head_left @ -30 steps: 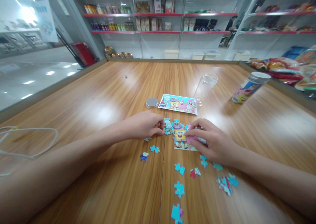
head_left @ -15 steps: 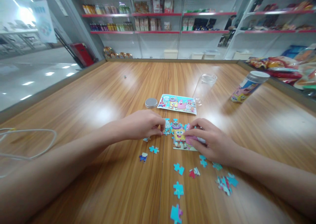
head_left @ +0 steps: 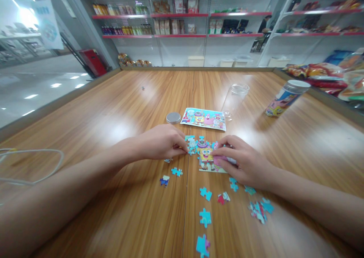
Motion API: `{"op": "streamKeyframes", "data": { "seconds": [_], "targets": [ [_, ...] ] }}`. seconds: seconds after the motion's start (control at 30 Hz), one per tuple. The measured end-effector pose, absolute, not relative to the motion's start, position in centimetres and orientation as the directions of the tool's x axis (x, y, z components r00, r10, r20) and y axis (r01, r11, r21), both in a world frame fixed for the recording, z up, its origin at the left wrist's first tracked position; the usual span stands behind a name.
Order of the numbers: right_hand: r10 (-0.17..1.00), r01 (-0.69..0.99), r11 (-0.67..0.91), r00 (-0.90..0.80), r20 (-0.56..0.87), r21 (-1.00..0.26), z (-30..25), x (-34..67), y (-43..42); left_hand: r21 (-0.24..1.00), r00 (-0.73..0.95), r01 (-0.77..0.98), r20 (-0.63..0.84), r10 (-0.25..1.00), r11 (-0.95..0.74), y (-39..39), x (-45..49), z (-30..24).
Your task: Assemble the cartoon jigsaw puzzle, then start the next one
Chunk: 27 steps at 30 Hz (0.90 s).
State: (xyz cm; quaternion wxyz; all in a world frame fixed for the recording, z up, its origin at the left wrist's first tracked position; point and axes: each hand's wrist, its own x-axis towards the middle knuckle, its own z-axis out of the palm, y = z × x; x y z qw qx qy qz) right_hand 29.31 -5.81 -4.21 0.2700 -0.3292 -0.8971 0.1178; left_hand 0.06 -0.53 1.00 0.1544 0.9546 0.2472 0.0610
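A partly joined cartoon jigsaw puzzle point(head_left: 206, 154) lies on the wooden table. At its left edge my left hand point(head_left: 167, 142) is closed in a pinch on a puzzle piece point(head_left: 190, 139), most of its fingertips touching the puzzle's upper left. My right hand point(head_left: 241, 161) bends over the right side, thumb and fingers gripping the puzzle and covering part of it. Below my left hand are a blue loose piece point(head_left: 176, 171) and a dark blue and white one point(head_left: 164, 180). Several more lie nearer me, including a red and white piece point(head_left: 223, 198) and a small cluster point(head_left: 260, 210).
Behind the puzzle lie a printed picture sheet point(head_left: 203, 119) and a silver lid point(head_left: 173, 117). A clear jar point(head_left: 235, 100) and a cartoon-printed canister point(head_left: 286, 99) stand at the right. A white cable point(head_left: 61, 157) loops at the left. Stocked shelves point(head_left: 179, 36) line the back.
My left fingertips have shifted slightly left and down, showing more of the puzzle's upper left corner. My right hand stays in place on the puzzle.
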Motion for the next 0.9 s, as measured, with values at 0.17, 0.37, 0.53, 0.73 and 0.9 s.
{"op": "streamKeyframes", "data": {
  "seconds": [0.17, 0.37, 0.53, 0.73, 0.9],
  "targets": [
    [0.647, 0.520, 0.762, -0.635, 0.423, -0.385, -4.2, 29.2, -5.8, 0.346, 0.876, 0.438, 0.043, 0.480, -0.830, -0.6, 0.1, 1.2],
    [0.651, 0.522, 0.758, -0.637, 0.413, -0.390, -4.1, 29.2, -5.9, 0.304, 0.791, 0.504, 0.215, 0.573, -0.809, -0.4, -0.3, 1.3],
    [0.649, 0.519, 0.760, -0.639, 0.412, -0.392, -4.0, 29.3, -5.9, 0.312, 0.854, 0.475, 0.063, 0.516, -0.823, -0.1, -0.4, 0.8],
    [0.636, 0.504, 0.770, -0.649, 0.417, -0.391, -4.3, 29.4, -5.6, 0.314, 0.637, 0.513, 0.485, 0.600, -0.799, 1.0, -1.0, -1.6],
    [0.621, 0.478, 0.784, -0.630, 0.467, -0.397, -4.1, 29.4, -5.7, 0.305, 0.601, 0.520, 0.533, 0.595, -0.798, 1.9, -1.5, -4.0]
  ]
}}
